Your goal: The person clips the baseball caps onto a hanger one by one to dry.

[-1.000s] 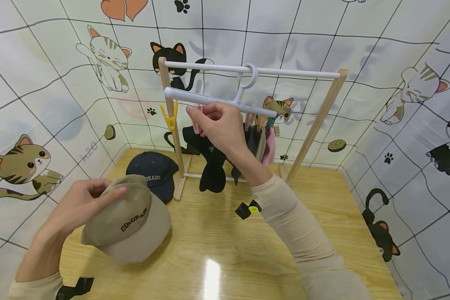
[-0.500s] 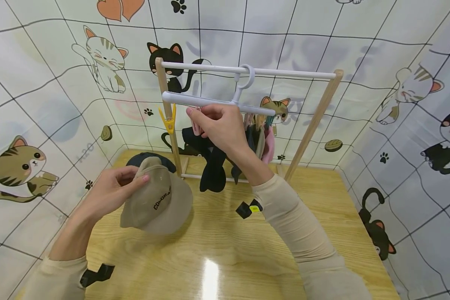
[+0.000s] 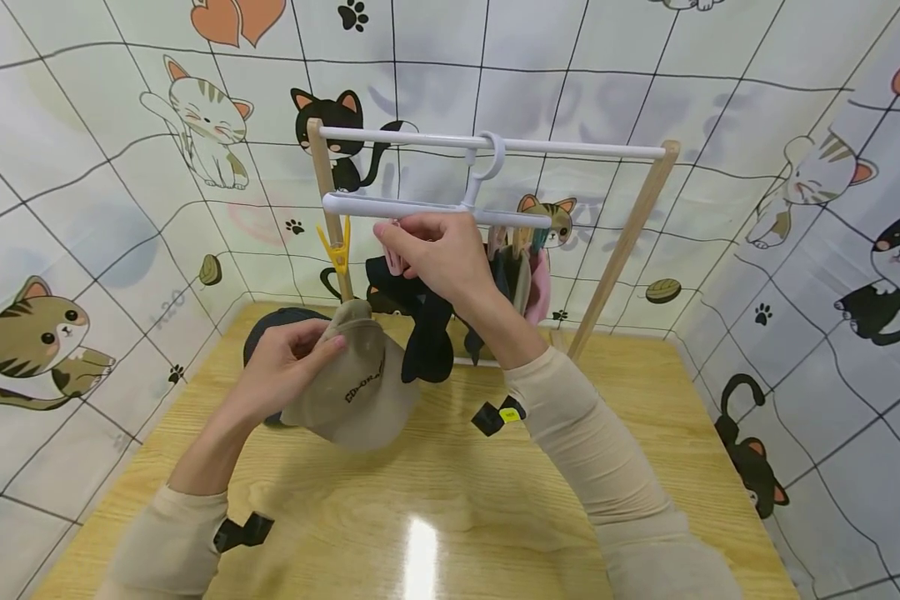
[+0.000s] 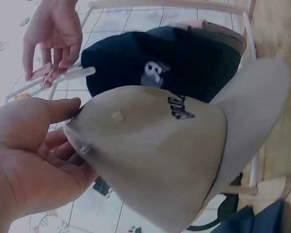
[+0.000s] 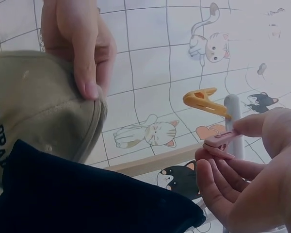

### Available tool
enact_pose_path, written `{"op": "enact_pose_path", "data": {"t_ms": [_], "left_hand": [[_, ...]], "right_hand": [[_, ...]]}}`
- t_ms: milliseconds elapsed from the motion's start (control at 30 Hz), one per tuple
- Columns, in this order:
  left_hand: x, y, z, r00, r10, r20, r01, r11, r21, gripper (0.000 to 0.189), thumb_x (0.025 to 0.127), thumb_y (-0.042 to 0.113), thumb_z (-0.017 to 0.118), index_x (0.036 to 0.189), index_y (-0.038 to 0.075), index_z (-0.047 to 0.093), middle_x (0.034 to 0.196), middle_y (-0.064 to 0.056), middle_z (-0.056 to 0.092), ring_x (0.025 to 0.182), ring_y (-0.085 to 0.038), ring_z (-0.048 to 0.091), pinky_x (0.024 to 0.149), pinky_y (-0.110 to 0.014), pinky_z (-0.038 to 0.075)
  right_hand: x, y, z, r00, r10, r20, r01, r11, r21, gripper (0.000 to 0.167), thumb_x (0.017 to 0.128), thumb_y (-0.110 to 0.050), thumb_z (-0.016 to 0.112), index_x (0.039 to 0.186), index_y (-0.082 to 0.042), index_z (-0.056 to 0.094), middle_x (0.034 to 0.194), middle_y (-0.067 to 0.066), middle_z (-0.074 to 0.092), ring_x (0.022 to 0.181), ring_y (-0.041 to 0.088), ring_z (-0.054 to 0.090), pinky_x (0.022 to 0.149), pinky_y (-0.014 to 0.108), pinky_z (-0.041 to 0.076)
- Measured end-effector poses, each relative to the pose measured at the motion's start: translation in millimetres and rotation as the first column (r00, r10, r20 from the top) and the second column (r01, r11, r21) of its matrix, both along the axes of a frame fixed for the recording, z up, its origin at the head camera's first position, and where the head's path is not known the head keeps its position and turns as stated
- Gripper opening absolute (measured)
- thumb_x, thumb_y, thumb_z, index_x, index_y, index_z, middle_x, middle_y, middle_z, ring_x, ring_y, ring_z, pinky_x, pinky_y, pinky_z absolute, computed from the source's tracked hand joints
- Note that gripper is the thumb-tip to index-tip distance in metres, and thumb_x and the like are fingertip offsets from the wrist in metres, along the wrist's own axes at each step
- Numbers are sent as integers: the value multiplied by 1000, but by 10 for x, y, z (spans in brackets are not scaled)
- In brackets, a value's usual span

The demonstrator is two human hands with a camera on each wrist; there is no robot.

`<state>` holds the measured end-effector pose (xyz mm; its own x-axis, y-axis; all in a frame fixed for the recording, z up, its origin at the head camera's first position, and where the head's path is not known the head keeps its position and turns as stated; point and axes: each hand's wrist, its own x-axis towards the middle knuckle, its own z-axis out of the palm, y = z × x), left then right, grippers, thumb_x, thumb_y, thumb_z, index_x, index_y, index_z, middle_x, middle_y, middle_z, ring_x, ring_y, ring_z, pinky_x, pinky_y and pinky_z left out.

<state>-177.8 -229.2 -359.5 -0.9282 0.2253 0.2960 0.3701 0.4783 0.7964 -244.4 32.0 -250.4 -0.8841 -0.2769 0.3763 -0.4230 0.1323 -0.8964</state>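
My left hand [image 3: 285,371] pinches a khaki baseball cap [image 3: 356,396] by its back edge, with the brim pointing down and to the right, below the left half of a white hanger [image 3: 390,205]. Up at that hanger, my right hand [image 3: 453,258] pinches a pink clothespin [image 5: 220,141] between thumb and fingers. Left of it, a yellow clothespin [image 3: 337,248] hangs from the hanger's left end. A black cap [image 3: 429,337] hangs behind the right hand, beside the khaki cap. Further right, pink, olive and dark caps hang from clothespins, partly hidden by the right arm.
The hanger hooks over the white rod [image 3: 585,148] of a wooden-legged rack [image 3: 630,237]. A navy cap [image 3: 266,327] lies on the wooden table [image 3: 360,517], mostly behind the left hand. A cat-printed sheet [image 3: 450,92] surrounds the table.
My left hand has carried the khaki cap right and upward toward the hanger, now covering much of the navy cap. The right hand stays almost still with the pink clothespin.
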Motion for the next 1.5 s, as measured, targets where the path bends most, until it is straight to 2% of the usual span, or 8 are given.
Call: {"op": "enact_pose_path", "data": {"t_ms": [233,433,633,800,933,1133,1300,1500], "left_hand": [[-99,162,-36,999,-3,-45,5,999,47,23,113,20,73,129,9,83,112,-14,86,86,-5,77,74,-22,60],[-144,259,-35,998,18,-58,-13,997,73,23,111,23,75,127,11,86,107,-14,86,81,-6,74,71,-23,58],[-168,330,-41,996,45,-74,-38,994,101,21,110,23,77,125,13,88,102,-14,86,77,-5,69,66,-22,54],[-186,399,-49,989,88,-122,-78,993,84,18,108,25,80,120,15,90,100,-11,87,77,-4,69,65,-21,53],[-202,469,-92,975,125,-186,-112,991,76,19,107,24,81,121,15,90,102,-11,88,80,-7,72,65,-20,52],[-270,593,-154,941,166,-294,-156,986,57,24,104,22,83,125,11,88,101,-12,88,78,-19,78,63,-20,50],[-330,679,-163,927,187,-326,-175,982,65,21,104,23,84,120,11,89,86,-8,86,64,-9,68,58,-20,44],[-385,768,-174,896,212,-389,-207,977,57,17,103,22,86,112,8,90,67,-5,75,54,-1,52,54,-22,36]], "right_hand": [[-39,27,9,999,-1,43,0,999,32,26,105,-34,81,108,-10,88,83,3,76,91,22,70,80,41,64],[-91,33,3,995,11,98,-13,1000,20,25,103,-33,84,107,-9,88,85,3,77,83,22,70,71,30,62],[-108,28,3,985,41,168,-39,999,-19,26,103,-29,85,113,-5,88,100,9,83,83,21,78,79,35,71],[-118,8,-3,980,34,195,-25,999,-45,26,101,-26,88,111,-3,88,101,11,84,80,20,82,83,36,72],[-154,-9,-46,982,11,190,-4,999,-37,25,100,-26,89,107,-2,88,101,12,85,82,22,85,84,35,71],[-220,-27,-112,981,-45,188,42,999,17,26,99,-31,91,102,-5,89,100,11,86,87,26,87,85,36,71],[-255,-36,-122,975,-113,192,95,991,98,28,99,-35,91,101,-7,89,97,9,85,84,23,86,88,41,71],[-277,-39,-146,968,-191,162,160,969,191,28,98,-38,91,93,-10,88,88,8,84,89,32,86,73,29,67]]}}
